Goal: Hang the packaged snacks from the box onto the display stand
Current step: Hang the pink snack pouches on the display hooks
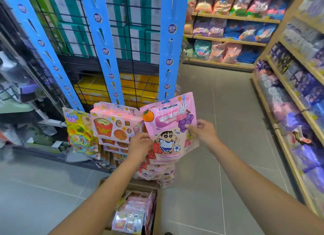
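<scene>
Right now the left hand [140, 144] grips the pink pouch [172, 129] at its 8 o'clock edge, fingers curled round the film. The right hand [201, 129] pinches the 3 o'clock edge between thumb and fingers. Together they hold this 1 pouch upright and slightly tilted, printed face toward the camera.

At the pouch's 12 o'clock, its header with the hang hole meets the lower end of the right blue strip [171, 41]. Whether a tab has passed through the hole I cannot tell. At its 6 o'clock, hung pouches [157, 169] of the same kind dangle in a bunch. At 9 o'clock a fries pack [115, 124] hangs under the middle blue strip [105, 47], and further toward 9 a yellow pack [78, 129] hangs too. The box [154, 215] stands on the floor at 6 o'clock of the view, between the forearms, with packs left inside.

The step in hand looks like hooking the pouch onto the strip. Done well, the header stays flat and square to the tab, and the hole is slid over it rather than forced, since the thin film could tear. The pouch's weight should then settle on the tab. It seems wise to loosen 1 hand only once the pouch carries itself, and to avoid nudging the bunch below.
</scene>
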Action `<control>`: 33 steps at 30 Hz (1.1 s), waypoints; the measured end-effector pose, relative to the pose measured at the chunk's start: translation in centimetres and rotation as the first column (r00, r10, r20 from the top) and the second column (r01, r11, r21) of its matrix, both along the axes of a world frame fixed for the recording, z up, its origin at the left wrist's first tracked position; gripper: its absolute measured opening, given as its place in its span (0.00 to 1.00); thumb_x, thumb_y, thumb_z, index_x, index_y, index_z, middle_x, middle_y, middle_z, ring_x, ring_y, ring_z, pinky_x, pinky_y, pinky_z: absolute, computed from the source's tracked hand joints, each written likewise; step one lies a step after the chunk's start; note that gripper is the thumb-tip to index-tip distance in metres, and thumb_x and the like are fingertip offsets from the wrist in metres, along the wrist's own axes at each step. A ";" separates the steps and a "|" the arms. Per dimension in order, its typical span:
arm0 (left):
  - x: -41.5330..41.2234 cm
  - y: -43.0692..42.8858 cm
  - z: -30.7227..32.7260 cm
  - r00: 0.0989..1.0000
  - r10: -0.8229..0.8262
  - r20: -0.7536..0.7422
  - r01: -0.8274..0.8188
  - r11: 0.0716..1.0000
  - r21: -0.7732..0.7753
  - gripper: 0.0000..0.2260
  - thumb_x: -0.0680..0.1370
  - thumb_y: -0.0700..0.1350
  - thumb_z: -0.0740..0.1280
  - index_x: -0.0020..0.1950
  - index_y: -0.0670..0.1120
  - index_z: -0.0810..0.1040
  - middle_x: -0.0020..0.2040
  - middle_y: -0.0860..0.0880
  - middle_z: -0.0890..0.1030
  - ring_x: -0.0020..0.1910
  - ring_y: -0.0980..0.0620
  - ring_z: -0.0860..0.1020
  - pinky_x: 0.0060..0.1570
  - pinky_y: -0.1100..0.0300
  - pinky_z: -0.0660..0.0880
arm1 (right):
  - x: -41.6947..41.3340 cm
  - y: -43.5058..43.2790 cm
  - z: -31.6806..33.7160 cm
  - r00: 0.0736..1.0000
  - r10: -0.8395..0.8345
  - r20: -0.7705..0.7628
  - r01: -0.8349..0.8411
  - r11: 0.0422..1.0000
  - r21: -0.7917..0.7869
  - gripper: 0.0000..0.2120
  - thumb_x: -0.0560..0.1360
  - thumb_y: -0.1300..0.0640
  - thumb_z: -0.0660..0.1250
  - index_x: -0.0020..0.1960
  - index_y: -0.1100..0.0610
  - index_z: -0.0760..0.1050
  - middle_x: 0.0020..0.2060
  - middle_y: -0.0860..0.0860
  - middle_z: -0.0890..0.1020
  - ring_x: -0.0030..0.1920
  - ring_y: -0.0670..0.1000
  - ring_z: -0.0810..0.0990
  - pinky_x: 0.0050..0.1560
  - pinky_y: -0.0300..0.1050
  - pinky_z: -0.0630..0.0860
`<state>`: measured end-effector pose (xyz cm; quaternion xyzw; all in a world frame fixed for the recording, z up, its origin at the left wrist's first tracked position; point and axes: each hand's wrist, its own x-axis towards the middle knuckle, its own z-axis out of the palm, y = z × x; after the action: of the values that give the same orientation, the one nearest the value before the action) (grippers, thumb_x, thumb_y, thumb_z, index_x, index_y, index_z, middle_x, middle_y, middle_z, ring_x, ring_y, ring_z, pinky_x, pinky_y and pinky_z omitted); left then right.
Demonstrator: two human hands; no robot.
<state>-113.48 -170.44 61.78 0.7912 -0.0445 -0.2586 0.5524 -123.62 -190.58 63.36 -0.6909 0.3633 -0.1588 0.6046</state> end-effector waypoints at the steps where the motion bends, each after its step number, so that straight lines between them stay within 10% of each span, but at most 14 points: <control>1: 0.1 0.2 -0.4 1.000 0.004 0.005 -0.004 1.000 0.016 0.03 0.74 0.39 0.68 0.46 0.44 0.80 0.43 0.48 0.83 0.45 0.48 0.81 0.50 0.51 0.79 | 0.0 -0.1 -0.7 1.000 -0.014 -0.004 0.014 1.000 0.005 0.09 0.71 0.59 0.75 0.46 0.63 0.78 0.37 0.52 0.83 0.30 0.42 0.81 0.38 0.39 0.78; 9: -1.3 5.2 -6.1 0.987 -0.050 -0.150 0.066 0.993 0.098 0.02 0.76 0.39 0.69 0.45 0.45 0.78 0.43 0.46 0.80 0.41 0.50 0.79 0.45 0.56 0.75 | -3.5 1.7 -7.2 0.969 -0.206 -0.138 0.216 0.974 0.064 0.09 0.74 0.56 0.72 0.40 0.57 0.74 0.33 0.52 0.77 0.25 0.40 0.76 0.26 0.30 0.70; 14: -1.0 12.0 -10.4 0.972 -0.049 -0.229 0.089 0.982 0.168 0.08 0.75 0.35 0.69 0.37 0.44 0.78 0.43 0.44 0.80 0.49 0.43 0.79 0.53 0.51 0.76 | -7.3 6.2 -12.4 0.912 -0.226 -0.342 0.258 0.965 0.049 0.13 0.76 0.49 0.68 0.40 0.57 0.72 0.36 0.54 0.73 0.37 0.52 0.72 0.38 0.43 0.67; 21: 2.2 22.5 -13.9 0.970 -0.134 -0.202 0.199 0.915 0.351 0.18 0.75 0.51 0.71 0.61 0.42 0.77 0.55 0.45 0.79 0.56 0.46 0.76 0.53 0.59 0.69 | -8.8 18.0 -19.2 0.816 -0.290 -0.500 0.352 0.935 0.032 0.09 0.74 0.52 0.71 0.43 0.53 0.71 0.43 0.60 0.78 0.44 0.55 0.75 0.47 0.45 0.69; 26: 3.7 28.0 -17.8 0.923 -0.274 -0.269 0.351 0.886 0.302 0.09 0.73 0.54 0.72 0.44 0.51 0.75 0.48 0.48 0.77 0.48 0.53 0.74 0.45 0.62 0.66 | -6.6 26.9 -23.8 0.787 -0.213 -0.579 0.330 0.939 0.103 0.14 0.75 0.49 0.70 0.51 0.56 0.69 0.40 0.56 0.78 0.39 0.52 0.75 0.48 0.44 0.68; 33: 4.9 31.0 -29.9 0.859 -0.259 -0.442 0.463 0.762 0.453 0.35 0.70 0.62 0.71 0.72 0.47 0.69 0.69 0.47 0.73 0.66 0.47 0.72 0.66 0.51 0.69 | -4.7 31.8 -33.1 0.762 0.054 -0.645 0.109 0.972 0.210 0.22 0.76 0.46 0.68 0.63 0.58 0.68 0.49 0.52 0.73 0.49 0.51 0.71 0.43 0.40 0.61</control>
<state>-108.55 -139.45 31.87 0.8307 -0.0233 -0.5011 0.2414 -128.33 -158.74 30.28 -0.6211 0.5755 0.1241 0.5173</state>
